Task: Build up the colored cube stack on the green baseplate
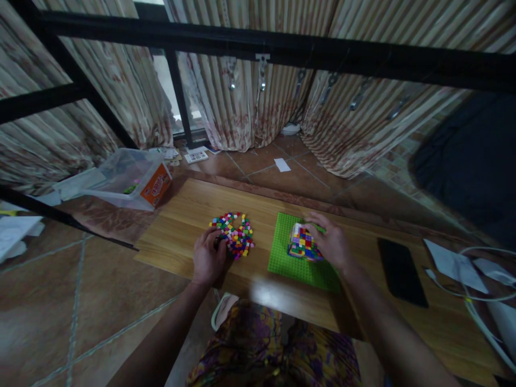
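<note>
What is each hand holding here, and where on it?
Right hand grips the brick block by its top and right side; left hand only touches the loose bricks.

Loose bricks [233,235] & built block [303,243]: multicolour, red/yellow/green/blue/white. Baseplate [282,252] bright green. Surface [189,215] light wood grain. Phone [401,271] black.

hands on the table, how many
2. The left hand rests at the pile of loose coloured bricks; the right hand is on the multicoloured brick block on the green baseplate. No others show.
</note>
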The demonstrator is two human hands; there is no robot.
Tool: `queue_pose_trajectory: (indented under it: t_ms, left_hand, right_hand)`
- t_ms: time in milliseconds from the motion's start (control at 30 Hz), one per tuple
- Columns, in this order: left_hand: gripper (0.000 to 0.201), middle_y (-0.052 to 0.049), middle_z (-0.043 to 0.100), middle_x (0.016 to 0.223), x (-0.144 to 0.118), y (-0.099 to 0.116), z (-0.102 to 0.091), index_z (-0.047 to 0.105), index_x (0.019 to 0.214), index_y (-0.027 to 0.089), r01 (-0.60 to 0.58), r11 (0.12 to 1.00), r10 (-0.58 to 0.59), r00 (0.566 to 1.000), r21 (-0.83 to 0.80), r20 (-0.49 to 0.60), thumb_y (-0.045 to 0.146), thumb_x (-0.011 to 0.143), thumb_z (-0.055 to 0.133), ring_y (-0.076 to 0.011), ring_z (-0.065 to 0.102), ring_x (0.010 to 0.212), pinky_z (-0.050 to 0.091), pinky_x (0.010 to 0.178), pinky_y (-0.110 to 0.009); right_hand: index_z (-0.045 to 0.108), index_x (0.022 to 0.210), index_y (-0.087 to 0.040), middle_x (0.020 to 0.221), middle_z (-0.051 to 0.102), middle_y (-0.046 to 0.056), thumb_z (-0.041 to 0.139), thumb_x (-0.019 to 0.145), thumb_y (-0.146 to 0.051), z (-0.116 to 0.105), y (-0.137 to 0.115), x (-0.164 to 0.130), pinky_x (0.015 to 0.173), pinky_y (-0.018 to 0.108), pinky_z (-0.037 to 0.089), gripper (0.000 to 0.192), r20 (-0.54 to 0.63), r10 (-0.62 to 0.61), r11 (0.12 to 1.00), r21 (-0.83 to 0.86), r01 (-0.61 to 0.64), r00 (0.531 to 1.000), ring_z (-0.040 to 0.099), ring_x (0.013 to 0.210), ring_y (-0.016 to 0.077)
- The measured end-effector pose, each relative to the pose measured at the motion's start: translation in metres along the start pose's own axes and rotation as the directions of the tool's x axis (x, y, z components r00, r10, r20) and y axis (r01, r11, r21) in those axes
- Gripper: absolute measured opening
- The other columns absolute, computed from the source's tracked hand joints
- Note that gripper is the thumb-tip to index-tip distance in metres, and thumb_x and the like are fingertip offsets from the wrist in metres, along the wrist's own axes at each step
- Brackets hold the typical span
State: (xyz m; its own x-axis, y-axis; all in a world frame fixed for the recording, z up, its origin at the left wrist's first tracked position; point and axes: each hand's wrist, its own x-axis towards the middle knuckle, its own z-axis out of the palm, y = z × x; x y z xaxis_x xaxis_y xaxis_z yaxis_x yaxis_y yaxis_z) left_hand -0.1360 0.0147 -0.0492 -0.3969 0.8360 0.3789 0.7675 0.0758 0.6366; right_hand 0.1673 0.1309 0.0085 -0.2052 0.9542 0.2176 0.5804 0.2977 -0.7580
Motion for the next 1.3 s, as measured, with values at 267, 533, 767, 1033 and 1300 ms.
queue_pose_trajectory:
  t_ms: [267, 533, 767, 1033, 1300]
  left_hand:
    - [0.022, -0.011, 0.065, 0.118, -0.002, 0.002, 0.0, 0.065, 0.103, 0.019, 0.018, 1.0, -0.018, 1.0, -0.012, 0.006, 0.026, 0.085, 0.055, -0.0257, 0.06, 0.111, 0.048, 0.098, -0.045]
    - [0.021, -0.011, 0.066, 0.116, -0.002, 0.001, 0.0, 0.066, 0.102, 0.019, 0.016, 1.0, -0.016, 1.0, -0.006, 0.01, 0.027, 0.085, 0.056, -0.0262, 0.061, 0.111, 0.048, 0.098, -0.046]
    - [0.021, -0.01, 0.065, 0.115, 0.0, -0.001, 0.0, 0.065, 0.102, 0.019, 0.003, 1.0, -0.003, 1.0, -0.007, 0.008, 0.029, 0.085, 0.056, -0.0259, 0.061, 0.11, 0.048, 0.098, -0.044]
    - [0.022, -0.01, 0.065, 0.117, 0.001, 0.0, -0.001, 0.065, 0.102, 0.019, -0.013, 1.0, 0.013, 1.0, -0.002, 0.02, 0.03, 0.086, 0.056, -0.0255, 0.061, 0.111, 0.048, 0.098, -0.043]
    - [0.022, -0.011, 0.066, 0.116, 0.001, 0.001, -0.001, 0.065, 0.102, 0.018, -0.018, 1.0, 0.017, 1.0, 0.013, 0.014, 0.031, 0.086, 0.055, -0.0256, 0.061, 0.11, 0.048, 0.098, -0.043]
  right_hand:
    - [0.069, 0.1, -0.024, 0.098, 0.072, 0.005, 0.05, 0.092, -0.024, 0.058, -0.065, -0.044, 0.083, 0.033, 0.05, 0.021, 0.24, -0.226, 0.968, -0.05, 0.245, 0.944, 0.066, 0.09, 0.0196]
    - [0.066, 0.088, -0.02, 0.092, 0.065, 0.007, 0.05, 0.091, -0.019, 0.12, -0.071, -0.041, 0.078, 0.029, 0.047, 0.017, 0.308, -0.096, 0.942, -0.279, 0.186, 0.947, 0.062, 0.085, 0.0193]
    - [0.064, 0.08, -0.021, 0.087, 0.064, 0.007, 0.043, 0.092, -0.011, 0.119, -0.069, -0.041, 0.074, 0.029, 0.046, 0.026, 0.334, -0.085, 0.937, -0.294, 0.189, 0.939, 0.059, 0.079, 0.0184]
    - [0.066, 0.097, -0.022, 0.091, 0.068, 0.005, 0.046, 0.093, -0.019, 0.057, -0.075, -0.063, 0.08, 0.031, 0.049, 0.021, 0.195, -0.14, 0.989, -0.011, 0.145, 0.971, 0.064, 0.087, 0.019]
    - [0.07, 0.093, -0.022, 0.095, 0.072, 0.006, 0.053, 0.088, -0.036, 0.0, -0.032, -0.04, 0.079, 0.035, 0.05, 0.022, -0.069, 0.076, 0.996, -0.05, -0.079, 0.995, 0.066, 0.084, 0.0218]
